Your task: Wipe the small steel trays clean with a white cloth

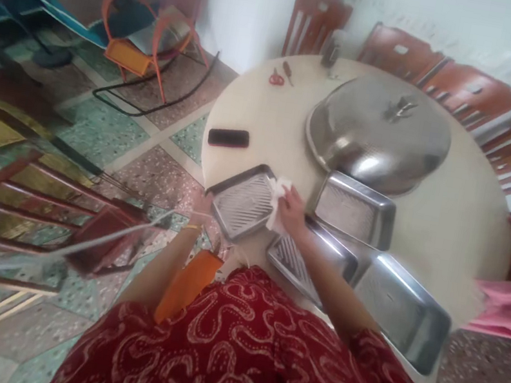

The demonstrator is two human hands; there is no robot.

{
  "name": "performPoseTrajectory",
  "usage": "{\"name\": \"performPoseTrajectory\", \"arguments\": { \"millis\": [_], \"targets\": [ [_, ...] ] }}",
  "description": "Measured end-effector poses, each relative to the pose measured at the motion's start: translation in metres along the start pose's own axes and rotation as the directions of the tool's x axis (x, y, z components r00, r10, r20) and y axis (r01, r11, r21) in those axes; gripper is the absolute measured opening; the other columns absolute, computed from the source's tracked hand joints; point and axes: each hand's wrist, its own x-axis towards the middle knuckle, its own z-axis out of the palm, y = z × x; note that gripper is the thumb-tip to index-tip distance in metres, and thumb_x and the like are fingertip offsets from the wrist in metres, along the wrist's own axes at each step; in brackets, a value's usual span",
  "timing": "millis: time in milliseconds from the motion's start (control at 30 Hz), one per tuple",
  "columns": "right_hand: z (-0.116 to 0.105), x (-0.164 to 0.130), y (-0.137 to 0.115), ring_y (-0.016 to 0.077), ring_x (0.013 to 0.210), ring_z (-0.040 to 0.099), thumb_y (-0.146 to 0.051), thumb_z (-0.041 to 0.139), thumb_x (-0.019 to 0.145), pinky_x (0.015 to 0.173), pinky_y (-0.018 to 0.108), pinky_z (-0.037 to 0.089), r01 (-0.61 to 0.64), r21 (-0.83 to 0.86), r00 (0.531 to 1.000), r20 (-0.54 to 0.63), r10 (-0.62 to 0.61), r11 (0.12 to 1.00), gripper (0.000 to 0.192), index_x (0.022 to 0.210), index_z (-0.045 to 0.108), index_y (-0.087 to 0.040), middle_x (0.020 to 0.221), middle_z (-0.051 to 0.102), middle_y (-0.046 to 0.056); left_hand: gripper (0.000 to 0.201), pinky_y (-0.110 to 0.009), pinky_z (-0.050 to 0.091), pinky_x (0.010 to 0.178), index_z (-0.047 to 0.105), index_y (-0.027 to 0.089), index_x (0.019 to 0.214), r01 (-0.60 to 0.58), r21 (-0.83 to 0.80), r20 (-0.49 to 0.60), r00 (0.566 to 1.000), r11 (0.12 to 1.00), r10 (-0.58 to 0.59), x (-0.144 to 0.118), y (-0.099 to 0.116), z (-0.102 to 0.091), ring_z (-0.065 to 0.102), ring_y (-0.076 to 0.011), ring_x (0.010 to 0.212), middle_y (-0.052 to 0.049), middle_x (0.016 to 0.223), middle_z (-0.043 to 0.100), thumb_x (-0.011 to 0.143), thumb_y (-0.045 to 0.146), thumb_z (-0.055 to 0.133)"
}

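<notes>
In the head view, our left hand (201,202), slightly blurred, is closed on the left edge of a ridged tray (243,206); our right hand (291,210) pinches a white cloth (277,205) and presses it to the tray's right rim; that tray is at the near left edge of the round table (276,123), right in front of our red patterned garment (231,338), with its ridged inner face showing; whether it rests on the tabletop or is lifted a little, we cannot tell.

To the right of it we see three more metal trays; the middle tray (291,261) lies partly under our right forearm, the back tray (347,211) sits just behind it, and the right tray (393,306) lies near the table's front edge; beyond them stands a large domed lid (373,133), shiny, with a handle on top; the back tray is close against its near edge.

On the left side of the table we find a black phone-like object (228,137); farther back lie red-handled scissors (277,78) beside a slim tool (288,73), and a dark jar (332,49) stands near the far edge; wooden chairs (401,52) line the wall behind.
</notes>
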Motion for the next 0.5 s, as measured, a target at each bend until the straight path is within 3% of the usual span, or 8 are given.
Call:
{"name": "performPoseTrajectory", "arguments": {
  "millis": [67, 167, 267, 367, 433, 500],
  "targets": [
    [0.048, 0.031, -0.004, 0.0242, 0.137, 0.037, -0.025, 0.036, 0.093, 0.114, 0.041, 0.030, -0.038, -0.151, 0.992, 0.114, 0.056, 0.988, 0.046, 0.133, 0.054, -0.011, 0.147, 0.041, 0.018, 0.039, -0.039, 0.033, 0.111, 0.051, 0.012, 0.124, -0.006, 0.038, 0.026, 1.000, 0.999, 0.005, 0.020, -0.004, 0.005, 0.045, -0.0243, 0.131, -0.017, 0.134, 0.052, 0.090, 0.029, 0.046],
    [0.101, 0.055, -0.003, 0.0297, 0.143, 0.025, -0.027, 0.038, 0.095, 0.116, 0.048, 0.021, -0.079, -0.369, 0.962, 0.215, 0.168, 0.926, 0.051, 0.143, 0.043, -0.010, 0.154, 0.029, 0.021, 0.030, -0.039, 0.028, 0.115, 0.061, 0.012, 0.108, -0.046, 0.096, 0.099, 0.994, 0.994, 0.036, 0.031, -0.008, 0.008, 0.044, -0.0226, 0.131, -0.017, 0.132, 0.055, 0.092, 0.025, 0.040],
    [0.142, 0.058, -0.006, 0.0367, 0.145, 0.015, -0.034, 0.042, 0.094, 0.115, 0.056, 0.013, -0.169, -0.476, 0.932, 0.209, 0.297, 0.863, 0.062, 0.148, 0.031, -0.004, 0.156, 0.019, 0.025, 0.027, -0.039, 0.022, 0.118, 0.063, 0.013, 0.098, -0.121, 0.133, 0.148, 0.984, 0.984, 0.101, 0.028, -0.012, 0.005, 0.037, -0.0220, 0.137, -0.016, 0.141, 0.048, 0.092, 0.025, 0.040],
    [0.176, 0.046, -0.026, 0.0370, 0.146, 0.010, -0.034, 0.038, 0.095, 0.116, 0.055, 0.011, -0.270, -0.494, 0.908, 0.155, 0.390, 0.826, 0.065, 0.143, 0.031, 0.008, 0.155, 0.017, 0.030, 0.030, -0.038, 0.022, 0.119, 0.063, 0.013, 0.097, -0.219, 0.164, 0.144, 0.970, 0.962, 0.196, 0.026, -0.015, 0.004, 0.035, -0.0202, 0.139, -0.016, 0.148, 0.042, 0.094, 0.028, 0.036],
    [0.191, 0.029, -0.044, 0.0358, 0.146, 0.013, -0.031, 0.039, 0.094, 0.116, 0.054, 0.014, -0.198, -0.472, 0.894, 0.271, 0.355, 0.859, 0.061, 0.140, 0.036, 0.010, 0.154, 0.021, 0.031, 0.034, -0.038, 0.024, 0.118, 0.063, 0.014, 0.091, -0.256, 0.190, 0.147, 0.962, 0.948, 0.230, 0.032, -0.015, 0.004, 0.037, -0.0200, 0.138, -0.015, 0.146, 0.044, 0.095, 0.028, 0.032],
    [0.196, 0.009, -0.059, 0.0331, 0.144, 0.021, -0.025, 0.042, 0.092, 0.115, 0.053, 0.020, 0.000, -0.369, 0.830, 0.518, 0.205, 0.929, 0.051, 0.136, 0.046, 0.002, 0.150, 0.034, 0.027, 0.035, -0.040, 0.022, 0.118, 0.063, 0.015, 0.086, -0.298, 0.220, 0.180, 0.948, 0.929, 0.262, 0.044, -0.014, 0.003, 0.035, -0.0220, 0.139, -0.014, 0.146, 0.046, 0.095, 0.028, 0.032]
  ]
}}
